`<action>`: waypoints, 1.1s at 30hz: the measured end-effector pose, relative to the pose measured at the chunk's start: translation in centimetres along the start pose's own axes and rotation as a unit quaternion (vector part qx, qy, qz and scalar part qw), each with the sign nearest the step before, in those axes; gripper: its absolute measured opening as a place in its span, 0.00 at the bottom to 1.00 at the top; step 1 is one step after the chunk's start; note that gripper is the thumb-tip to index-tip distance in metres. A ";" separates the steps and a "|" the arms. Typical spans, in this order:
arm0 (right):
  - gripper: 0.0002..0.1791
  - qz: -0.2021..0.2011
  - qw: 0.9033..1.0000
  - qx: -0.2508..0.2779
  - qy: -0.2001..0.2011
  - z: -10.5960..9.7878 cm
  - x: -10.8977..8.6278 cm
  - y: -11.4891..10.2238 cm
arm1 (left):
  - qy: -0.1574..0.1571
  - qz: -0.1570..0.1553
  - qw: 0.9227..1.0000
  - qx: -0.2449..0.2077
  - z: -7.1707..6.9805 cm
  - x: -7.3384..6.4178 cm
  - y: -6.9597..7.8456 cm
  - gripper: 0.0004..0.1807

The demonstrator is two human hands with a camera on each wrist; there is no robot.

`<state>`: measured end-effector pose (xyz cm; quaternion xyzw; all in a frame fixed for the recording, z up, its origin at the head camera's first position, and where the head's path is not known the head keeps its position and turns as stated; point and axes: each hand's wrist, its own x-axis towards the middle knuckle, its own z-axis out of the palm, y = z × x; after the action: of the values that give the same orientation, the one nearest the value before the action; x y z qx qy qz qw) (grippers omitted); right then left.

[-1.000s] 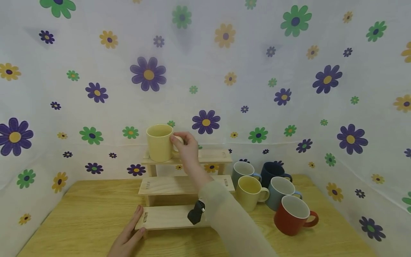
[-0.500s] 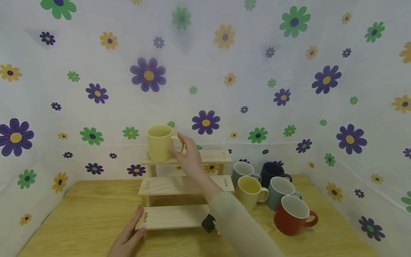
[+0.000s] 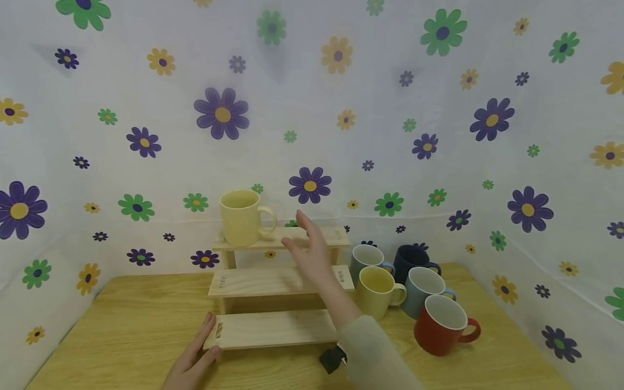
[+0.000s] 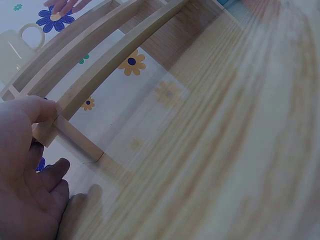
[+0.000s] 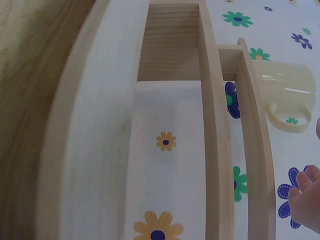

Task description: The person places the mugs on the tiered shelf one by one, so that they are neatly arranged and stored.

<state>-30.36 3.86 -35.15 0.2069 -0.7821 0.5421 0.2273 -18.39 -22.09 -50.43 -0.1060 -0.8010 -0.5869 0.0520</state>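
Note:
A three-step wooden display shelf [image 3: 273, 327] stands on the table. My left hand [image 3: 191, 357] grips the left end of its lowest step. In the left wrist view the thumb [image 4: 37, 109] lies against the front corner, with the other fingers curled beside the end. On the left part of the top step a pale yellow mug [image 3: 240, 219] stands upright, handle to the right. My right hand [image 3: 314, 259] is just right of that mug, over the upper steps, fingers spread and nothing held. The right wrist view shows a gap between these fingers [image 5: 306, 197] and the mug's handle.
Right of the shelf several mugs stand close together: a grey-blue one [image 3: 363, 265], a second yellow one [image 3: 372, 298], a navy one [image 3: 407, 265], a light blue one [image 3: 419, 298] and a red one [image 3: 436, 333]. A flowered cloth [image 3: 312, 135] hangs behind the wooden table [image 3: 136, 325].
My right hand has let go of the yellow mug's handle and drawn back to the right and down. The mug stays on the top step. My left hand has kept its place.

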 end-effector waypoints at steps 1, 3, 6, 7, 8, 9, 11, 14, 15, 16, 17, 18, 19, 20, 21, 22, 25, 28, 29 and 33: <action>0.36 -0.005 1.000 -0.005 0.005 -0.3 -0.3 0.1 | -0.001 -0.001 1.000 0.000 0.0 0.0 0.0 0.35; 0.35 -0.008 1.000 -0.020 0.013 -0.8 -1.1 0.2 | -0.001 -0.006 1.000 -0.004 0.0 0.0 0.1 0.35; 0.35 -0.005 0.999 -0.048 0.019 -1.6 -2.0 0.4 | -0.003 -0.015 1.000 -0.007 0.0 0.0 0.1 0.35; 0.34 -0.003 0.998 -0.054 0.018 -1.9 -2.4 0.5 | -0.004 -0.018 1.000 -0.007 0.0 0.0 0.1 0.35; 0.34 0.001 0.998 -0.059 0.017 -2.1 -2.7 0.5 | -0.006 -0.023 1.000 -0.006 0.0 0.0 0.0 0.35; 0.33 0.000 0.998 -0.061 0.017 -2.4 -3.0 0.6 | -0.007 -0.027 1.000 -0.006 0.0 0.1 0.1 0.36; 0.33 -0.003 0.998 -0.063 0.020 -2.9 -3.5 0.7 | -0.010 -0.036 0.999 -0.005 -0.1 0.1 0.1 0.36; 0.33 -0.005 0.998 -0.055 0.021 -3.7 -4.4 0.9 | -0.015 -0.036 0.999 -0.005 -0.1 0.1 0.2 0.36; 0.33 -0.007 0.998 -0.052 0.024 -3.9 -4.6 1.0 | -0.015 -0.034 0.999 -0.007 -0.1 0.1 0.2 0.36; 0.32 -0.009 0.998 -0.048 0.026 -4.1 -4.9 1.1 | -0.015 -0.034 0.999 -0.008 -0.1 0.1 0.3 0.36; 0.32 -0.006 0.999 -0.045 0.026 -4.2 -5.1 1.2 | -0.015 -0.033 0.999 -0.008 -0.1 0.1 0.2 0.36; 0.32 -0.007 0.999 -0.042 0.027 -4.4 -5.3 1.3 | -0.016 -0.034 0.999 -0.008 -0.1 0.1 0.3 0.36; 0.32 -0.012 0.999 -0.039 0.030 -4.6 -5.5 1.4 | -0.016 -0.034 0.999 -0.009 -0.1 0.1 0.2 0.36; 0.31 -0.017 0.999 -0.037 0.032 -4.7 -5.7 1.5 | -0.017 -0.036 0.999 -0.009 -0.1 0.0 0.2 0.36; 0.31 -0.020 0.999 -0.038 0.034 -4.9 -5.9 1.6 | -0.017 -0.040 0.999 -0.010 -0.2 0.0 0.3 0.37; 0.31 -0.023 0.998 -0.040 0.034 -5.0 -6.1 1.6 | -0.018 -0.041 0.999 -0.010 -0.2 0.0 0.3 0.37; 0.30 -0.025 0.998 -0.054 0.030 -5.7 -6.7 1.8 | -0.018 -0.035 0.999 -0.010 -0.2 0.0 0.3 0.36; 0.30 -0.018 0.997 -0.069 0.028 -6.4 -7.4 1.9 | -0.018 -0.019 1.000 -0.011 -0.2 0.0 0.3 0.35; 0.30 -0.020 0.997 -0.070 0.027 -6.6 -7.6 2.0 | -0.019 -0.013 1.000 -0.012 -0.2 0.0 0.3 0.35; 0.30 -0.031 0.996 -0.081 0.031 -7.3 -8.5 2.4 | -0.015 0.011 1.000 -0.012 0.0 -0.1 0.1 0.34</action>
<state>-23.93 12.18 -39.62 0.1946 -0.8093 0.4755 0.2845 -18.26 -22.10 -50.31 -0.1239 -0.7931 -0.5946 0.0452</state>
